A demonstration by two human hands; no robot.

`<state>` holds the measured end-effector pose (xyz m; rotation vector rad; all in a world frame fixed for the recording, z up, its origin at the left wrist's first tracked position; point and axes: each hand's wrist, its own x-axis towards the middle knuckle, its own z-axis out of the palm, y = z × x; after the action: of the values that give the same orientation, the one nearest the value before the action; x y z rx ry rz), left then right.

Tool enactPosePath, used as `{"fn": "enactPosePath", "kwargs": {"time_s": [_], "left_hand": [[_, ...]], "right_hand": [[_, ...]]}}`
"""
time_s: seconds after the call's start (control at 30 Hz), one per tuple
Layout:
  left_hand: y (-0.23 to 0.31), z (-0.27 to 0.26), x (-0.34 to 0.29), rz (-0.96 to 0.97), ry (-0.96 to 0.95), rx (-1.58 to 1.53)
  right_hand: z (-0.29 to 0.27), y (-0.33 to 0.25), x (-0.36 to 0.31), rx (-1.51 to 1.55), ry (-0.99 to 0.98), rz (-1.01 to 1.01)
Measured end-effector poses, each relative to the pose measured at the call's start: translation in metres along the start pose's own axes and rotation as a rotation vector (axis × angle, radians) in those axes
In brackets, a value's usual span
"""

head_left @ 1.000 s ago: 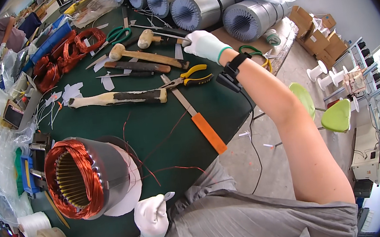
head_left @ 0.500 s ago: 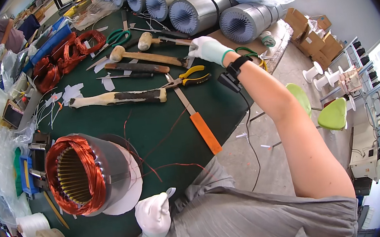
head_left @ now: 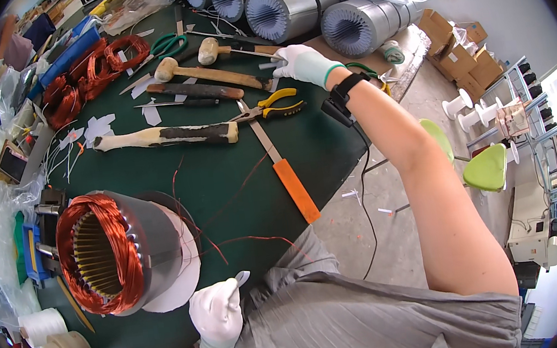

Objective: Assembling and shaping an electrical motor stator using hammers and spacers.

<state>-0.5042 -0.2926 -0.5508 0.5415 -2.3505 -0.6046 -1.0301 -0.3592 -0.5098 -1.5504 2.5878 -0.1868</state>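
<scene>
My right hand, in a white glove, reaches to the far side of the green table. Its fingers close at the end of a thin metal-shafted tool, whose handle is hidden. Beside it lie two wooden-handled mallets. My left hand, also gloved, is curled near my body; a small pale tip sticks out of it, and I cannot tell whether it is a strip or loose glove. Left of that hand, a stator with red copper windings lies on its side on a white round sheet. Loose copper wires trail from it.
Yellow-handled pliers, an orange-handled flat tool and a taped bar lie mid-table. Copper coils and green-handled scissors are farther left. Several steel stator cores line the back. A green chair stands right.
The view has shifted slightly, so the table's things sit a little farther left. A thin metal shaft now shows above the mallet handle, leading to my right hand. My left hand stays curled.
</scene>
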Motion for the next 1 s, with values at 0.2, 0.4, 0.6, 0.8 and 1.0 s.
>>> {"fn": "enactPosePath", "kwargs": {"time_s": [0.2, 0.4, 0.6, 0.8, 1.0], "left_hand": [[-0.002, 0.0, 0.0, -0.011, -0.002, -0.002], [0.0, 0.002, 0.002, -0.02, -0.018, -0.012], [-0.001, 0.003, 0.003, 0.027, 0.023, 0.037], [-0.004, -0.004, 0.011, 0.126, 0.082, -0.154], [-0.007, -0.111, -0.055, -0.046, 0.007, 0.138]], "right_hand": [[-0.008, 0.01, -0.014, 0.27, -0.036, -0.064], [-0.011, 0.021, -0.011, 0.03, -0.06, -0.176], [-0.003, 0.038, -0.044, -0.024, -0.071, -0.103], [0.03, 0.056, -0.066, -0.106, 0.282, -0.227], [-0.039, 0.024, -0.154, 0.422, 0.062, 0.133]]}}
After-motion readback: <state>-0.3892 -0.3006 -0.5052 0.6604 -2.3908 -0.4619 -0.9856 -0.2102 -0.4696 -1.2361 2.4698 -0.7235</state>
